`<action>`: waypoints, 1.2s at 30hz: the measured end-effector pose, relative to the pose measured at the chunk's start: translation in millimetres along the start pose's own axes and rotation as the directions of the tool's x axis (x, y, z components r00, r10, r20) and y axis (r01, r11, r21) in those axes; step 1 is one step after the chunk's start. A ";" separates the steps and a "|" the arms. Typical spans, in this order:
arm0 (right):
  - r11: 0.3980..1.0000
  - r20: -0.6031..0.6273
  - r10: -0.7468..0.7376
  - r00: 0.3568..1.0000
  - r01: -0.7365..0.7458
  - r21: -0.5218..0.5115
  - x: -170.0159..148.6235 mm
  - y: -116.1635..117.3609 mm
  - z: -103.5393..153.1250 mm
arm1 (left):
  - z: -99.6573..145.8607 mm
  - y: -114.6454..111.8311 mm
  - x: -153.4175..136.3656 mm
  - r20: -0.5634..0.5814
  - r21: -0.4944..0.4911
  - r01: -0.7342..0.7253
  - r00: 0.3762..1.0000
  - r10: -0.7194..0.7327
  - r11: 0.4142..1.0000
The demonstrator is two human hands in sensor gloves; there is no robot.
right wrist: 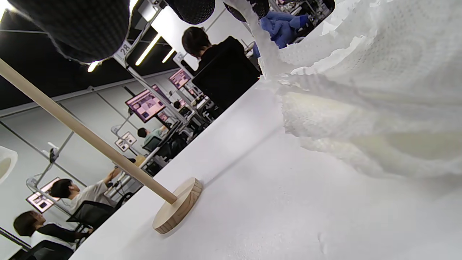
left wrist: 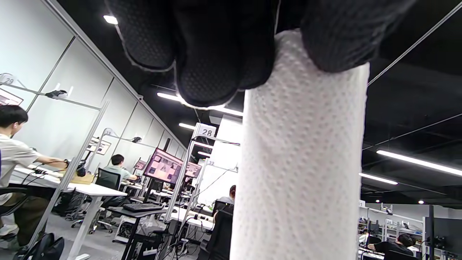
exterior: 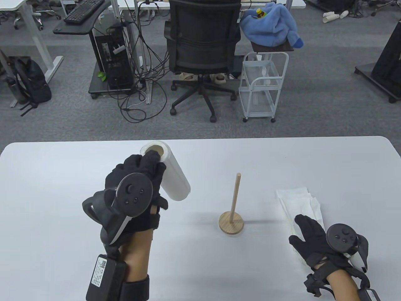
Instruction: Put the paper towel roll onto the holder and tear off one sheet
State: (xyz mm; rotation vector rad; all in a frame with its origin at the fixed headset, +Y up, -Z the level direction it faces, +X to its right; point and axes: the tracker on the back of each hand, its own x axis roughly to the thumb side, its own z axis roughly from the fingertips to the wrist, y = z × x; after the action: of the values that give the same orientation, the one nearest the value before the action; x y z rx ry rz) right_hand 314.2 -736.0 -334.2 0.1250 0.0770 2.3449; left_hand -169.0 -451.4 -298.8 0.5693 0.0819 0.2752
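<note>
Table view shows your left hand (exterior: 141, 175) gripping the paper towel roll (exterior: 170, 174), lifted and tilted, fingers curled over its near end; its tracker hides part of the grip. To its right the wooden holder (exterior: 231, 219) stands bare. Farther right, your right hand (exterior: 313, 240) rests flat, fingers relaxed, on loose paper sheets (exterior: 302, 200), which it partly covers.

The upright wooden dowel holder on its round base (exterior: 232, 216) stands alone on the white table (exterior: 62, 163), with bare surface all around it. To its right, a pile of loose white paper towel sheets (exterior: 300, 200) lies under the right hand (exterior: 313, 238), well apart from the holder.
</note>
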 end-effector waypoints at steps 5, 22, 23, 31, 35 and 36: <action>1.000 0.004 -0.009 1.000 0.009 0.001 0.0 0.0 0.6 | -5.9 22.4 23.8 0.029 0.028 -0.030 0.999 0.029 0.999; 1.000 0.017 -0.015 1.000 0.015 0.005 2.0 0.0 1.9 | -14.7 37.1 89.4 0.107 0.028 -0.137 0.985 0.133 0.990; 1.000 0.017 -0.018 1.000 0.018 0.007 2.2 0.0 2.0 | -15.2 35.8 91.0 0.108 0.024 -0.135 0.985 0.132 0.991; 0.999 0.019 -0.042 0.999 0.042 0.005 2.4 -1.8 2.6 | -18.6 19.2 102.2 0.102 -0.014 -0.165 0.981 0.165 0.986; 0.999 0.020 -0.049 0.999 0.049 0.007 2.4 -2.1 2.7 | -18.2 10.3 105.7 0.106 -0.029 -0.158 0.981 0.160 0.987; 0.999 0.020 -0.050 0.999 0.050 0.007 2.4 -2.2 2.8 | -18.0 7.2 106.3 0.105 -0.037 -0.161 0.981 0.164 0.986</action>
State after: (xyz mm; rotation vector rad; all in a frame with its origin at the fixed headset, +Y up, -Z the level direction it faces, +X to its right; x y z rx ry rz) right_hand 314.4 -732.7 -331.5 0.1489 0.0772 2.2931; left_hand -71.3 -406.5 -310.1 0.5630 -0.0731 0.4037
